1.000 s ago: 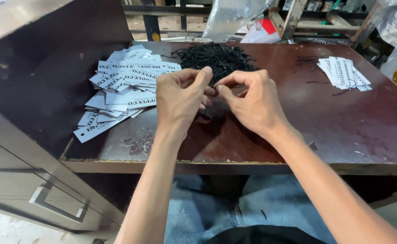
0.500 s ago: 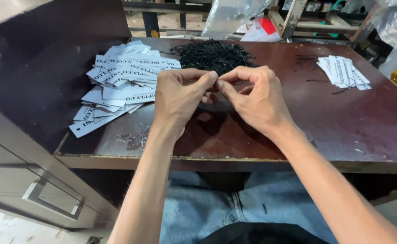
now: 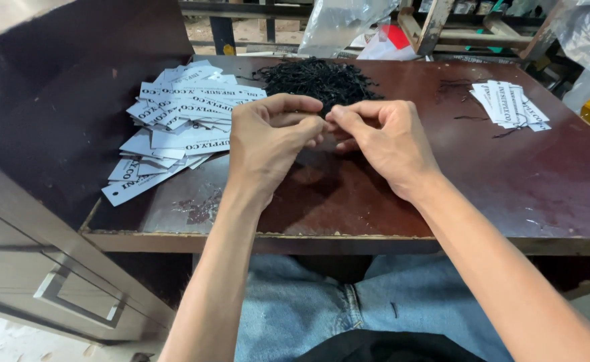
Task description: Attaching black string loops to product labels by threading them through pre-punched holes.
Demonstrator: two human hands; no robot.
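Note:
My left hand (image 3: 268, 137) and my right hand (image 3: 382, 141) meet fingertip to fingertip above the dark brown table (image 3: 509, 181). Between the pinched fingers I seem to hold something small and dark, mostly hidden by the fingers. Just behind the hands lies a heap of black strings (image 3: 318, 77). To the left, a loose pile of white printed paper tags (image 3: 174, 121) spreads over the table's left part. A small stack of white tags with black strings (image 3: 509, 104) lies at the far right.
A grey cabinet with a metal drawer handle (image 3: 73, 302) stands close on the left. Clear plastic bags (image 3: 345, 23) and wooden frames stand behind the table. My knees in blue jeans (image 3: 308, 308) sit under the table's front edge.
Both hands stay together over the table's middle; the fingers have shifted slightly, working the small thing between them. The view has drifted a little.

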